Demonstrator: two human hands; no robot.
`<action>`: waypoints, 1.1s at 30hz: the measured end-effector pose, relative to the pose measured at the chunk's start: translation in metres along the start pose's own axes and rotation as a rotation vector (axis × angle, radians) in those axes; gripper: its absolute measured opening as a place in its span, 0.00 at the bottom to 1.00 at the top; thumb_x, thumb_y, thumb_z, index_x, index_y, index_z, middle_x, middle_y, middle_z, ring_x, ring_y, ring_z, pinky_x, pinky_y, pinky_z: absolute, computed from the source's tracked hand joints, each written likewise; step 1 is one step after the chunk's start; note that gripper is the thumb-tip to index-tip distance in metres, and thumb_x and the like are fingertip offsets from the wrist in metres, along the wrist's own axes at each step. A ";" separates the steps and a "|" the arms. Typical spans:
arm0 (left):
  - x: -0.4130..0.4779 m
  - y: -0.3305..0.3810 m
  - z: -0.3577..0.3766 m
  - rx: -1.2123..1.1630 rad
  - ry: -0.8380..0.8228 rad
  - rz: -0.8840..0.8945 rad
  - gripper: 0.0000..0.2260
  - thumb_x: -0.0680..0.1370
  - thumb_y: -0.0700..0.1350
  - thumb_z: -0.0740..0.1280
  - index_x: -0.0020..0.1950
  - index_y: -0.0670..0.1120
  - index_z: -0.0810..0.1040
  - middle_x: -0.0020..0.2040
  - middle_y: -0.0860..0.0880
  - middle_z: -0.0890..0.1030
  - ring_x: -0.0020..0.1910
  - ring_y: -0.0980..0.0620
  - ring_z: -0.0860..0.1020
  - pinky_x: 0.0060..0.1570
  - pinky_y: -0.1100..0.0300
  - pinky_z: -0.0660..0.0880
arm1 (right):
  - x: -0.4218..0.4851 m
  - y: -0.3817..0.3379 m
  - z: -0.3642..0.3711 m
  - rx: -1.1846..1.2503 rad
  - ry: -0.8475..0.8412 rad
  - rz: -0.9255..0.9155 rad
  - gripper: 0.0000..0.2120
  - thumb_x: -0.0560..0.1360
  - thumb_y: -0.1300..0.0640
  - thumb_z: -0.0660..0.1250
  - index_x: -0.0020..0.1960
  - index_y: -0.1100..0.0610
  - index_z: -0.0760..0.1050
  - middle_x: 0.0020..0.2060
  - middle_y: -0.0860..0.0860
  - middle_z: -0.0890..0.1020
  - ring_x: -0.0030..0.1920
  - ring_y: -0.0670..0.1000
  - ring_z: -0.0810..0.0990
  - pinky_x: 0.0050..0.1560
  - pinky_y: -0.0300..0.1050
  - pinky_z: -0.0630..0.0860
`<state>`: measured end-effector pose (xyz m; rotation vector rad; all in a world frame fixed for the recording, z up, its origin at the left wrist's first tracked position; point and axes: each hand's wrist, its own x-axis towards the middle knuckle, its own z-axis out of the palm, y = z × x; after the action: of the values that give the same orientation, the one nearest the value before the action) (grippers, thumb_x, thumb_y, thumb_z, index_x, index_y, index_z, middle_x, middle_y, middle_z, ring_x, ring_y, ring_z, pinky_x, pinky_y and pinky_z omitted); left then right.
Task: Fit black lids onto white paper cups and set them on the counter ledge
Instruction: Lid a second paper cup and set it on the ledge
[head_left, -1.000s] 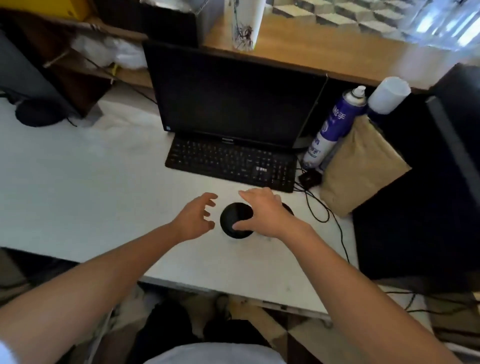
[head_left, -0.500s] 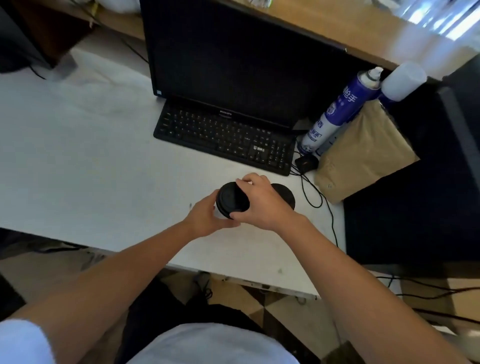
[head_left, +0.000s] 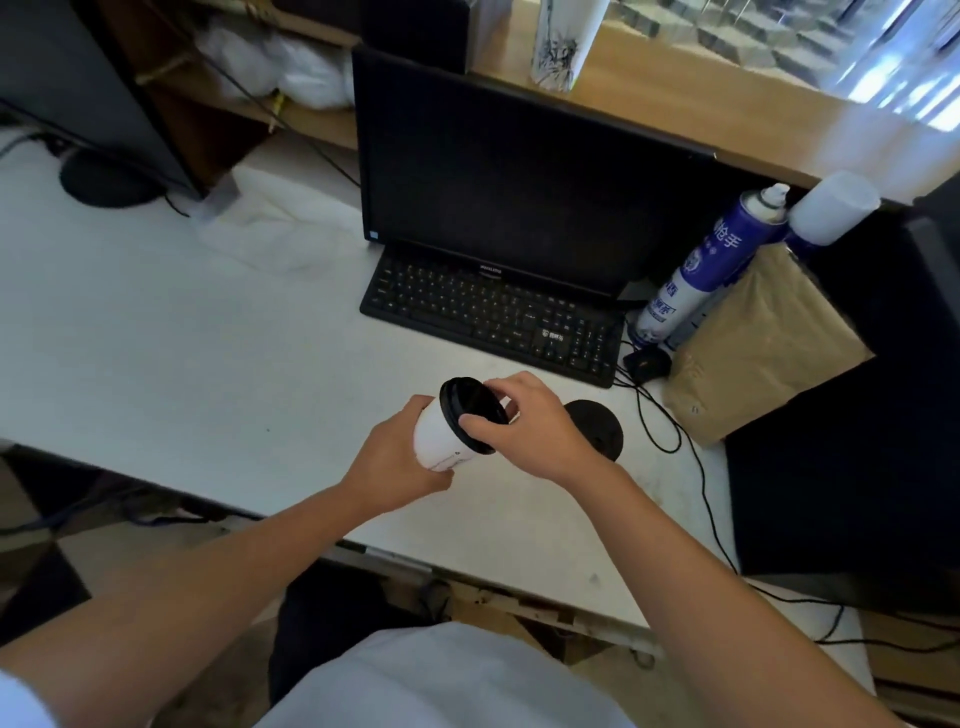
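Left hand (head_left: 397, 462) gripping tilted white cup (head_left: 439, 436), right hand (head_left: 530, 426) pinching black lid (head_left: 470, 410)

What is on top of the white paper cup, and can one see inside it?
A black lid sits on the mouth of the white paper cup, which the left hand holds tilted; the right hand grips the lid's rim. The lid covers the inside, so its contents cannot be seen.

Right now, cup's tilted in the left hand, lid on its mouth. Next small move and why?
Probably press around the rim: the black lid sits on the white cup, right hand pinching its edge, left hand holding the cup off the desk; full seating can't be confirmed.
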<state>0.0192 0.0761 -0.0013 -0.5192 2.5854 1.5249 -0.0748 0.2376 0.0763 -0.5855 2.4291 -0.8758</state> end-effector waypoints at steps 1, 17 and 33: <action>-0.001 -0.001 -0.003 -0.007 -0.014 -0.007 0.33 0.64 0.43 0.80 0.61 0.57 0.68 0.49 0.60 0.78 0.46 0.62 0.77 0.37 0.68 0.72 | 0.000 -0.003 -0.001 -0.011 0.000 -0.021 0.22 0.74 0.44 0.72 0.63 0.53 0.77 0.57 0.48 0.74 0.52 0.47 0.74 0.48 0.36 0.69; 0.004 0.000 -0.022 -0.211 -0.216 -0.058 0.30 0.65 0.37 0.79 0.60 0.56 0.73 0.52 0.51 0.83 0.52 0.51 0.82 0.49 0.53 0.81 | 0.013 -0.009 -0.003 0.036 -0.063 -0.114 0.24 0.75 0.43 0.71 0.67 0.54 0.75 0.57 0.47 0.72 0.49 0.46 0.74 0.47 0.36 0.70; 0.004 -0.008 -0.017 -0.421 -0.385 -0.104 0.30 0.71 0.34 0.75 0.68 0.54 0.71 0.61 0.49 0.80 0.62 0.49 0.78 0.55 0.57 0.79 | -0.004 0.014 0.019 1.033 -0.044 0.213 0.11 0.82 0.63 0.63 0.62 0.60 0.81 0.52 0.57 0.85 0.42 0.53 0.77 0.40 0.45 0.78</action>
<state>0.0193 0.0567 -0.0005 -0.3405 1.9343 1.9175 -0.0638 0.2408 0.0555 0.0485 1.6103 -1.7618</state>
